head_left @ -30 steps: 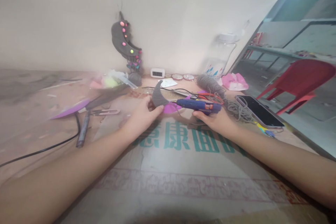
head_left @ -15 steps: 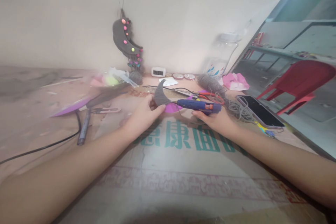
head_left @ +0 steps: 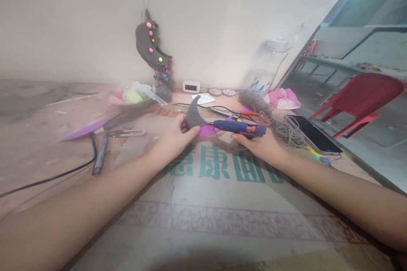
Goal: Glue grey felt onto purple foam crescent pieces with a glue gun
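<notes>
My left hand pinches a grey yarn-wrapped crescent whose lower part shows bare purple card. My right hand grips a blue glue gun lying sideways, its nozzle pointing left and touching the crescent where grey meets purple. Both hands hover over a cardboard sheet with green characters printed on it.
A finished grey crescent with coloured beads hangs on the wall. Grey yarn, red-handled scissors, a phone, a pink bag, a small clock, thread snips, a black cable and a red chair lie around.
Almost nothing differs. Both hands keep their hold; the crescent and glue gun have shifted only slightly in the frame.
</notes>
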`<state>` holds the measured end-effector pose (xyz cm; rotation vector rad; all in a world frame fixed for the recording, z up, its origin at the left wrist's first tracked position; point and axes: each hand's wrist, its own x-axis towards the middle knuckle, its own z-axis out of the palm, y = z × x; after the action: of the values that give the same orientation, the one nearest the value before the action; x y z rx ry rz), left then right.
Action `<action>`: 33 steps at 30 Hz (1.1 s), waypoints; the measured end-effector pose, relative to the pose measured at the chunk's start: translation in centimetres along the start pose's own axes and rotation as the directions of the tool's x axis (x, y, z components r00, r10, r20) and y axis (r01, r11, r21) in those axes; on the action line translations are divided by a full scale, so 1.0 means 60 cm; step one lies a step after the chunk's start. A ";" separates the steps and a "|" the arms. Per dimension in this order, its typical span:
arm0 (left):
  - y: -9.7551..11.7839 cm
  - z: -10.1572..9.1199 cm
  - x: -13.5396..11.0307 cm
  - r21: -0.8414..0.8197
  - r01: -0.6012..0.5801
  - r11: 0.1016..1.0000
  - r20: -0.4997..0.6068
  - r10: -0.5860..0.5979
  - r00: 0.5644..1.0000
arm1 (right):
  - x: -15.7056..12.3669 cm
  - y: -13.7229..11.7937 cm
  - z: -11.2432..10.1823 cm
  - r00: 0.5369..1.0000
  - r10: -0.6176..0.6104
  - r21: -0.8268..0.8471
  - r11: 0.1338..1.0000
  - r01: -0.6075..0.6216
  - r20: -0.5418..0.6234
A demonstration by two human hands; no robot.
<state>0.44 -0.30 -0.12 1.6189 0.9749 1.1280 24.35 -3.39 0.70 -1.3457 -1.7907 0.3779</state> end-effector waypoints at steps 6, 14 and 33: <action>-0.002 0.000 -0.001 0.000 0.002 1.000 0.000 -0.002 1.000 | -0.001 -0.001 0.001 1.000 -0.002 0.028 1.000 0.003 -0.016; 0.001 0.000 -0.001 0.009 0.004 1.000 -0.001 -0.004 1.000 | -0.001 0.002 0.001 0.999 -0.002 0.014 1.000 0.002 -0.043; -0.003 -0.003 0.001 -0.008 -0.012 1.000 0.004 0.012 1.000 | 0.009 0.002 -0.008 0.999 0.022 0.070 0.997 -0.019 -0.032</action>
<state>0.29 -0.15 -0.24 1.6218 0.9582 1.1352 24.76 -3.00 1.14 -1.3149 -1.7222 0.4233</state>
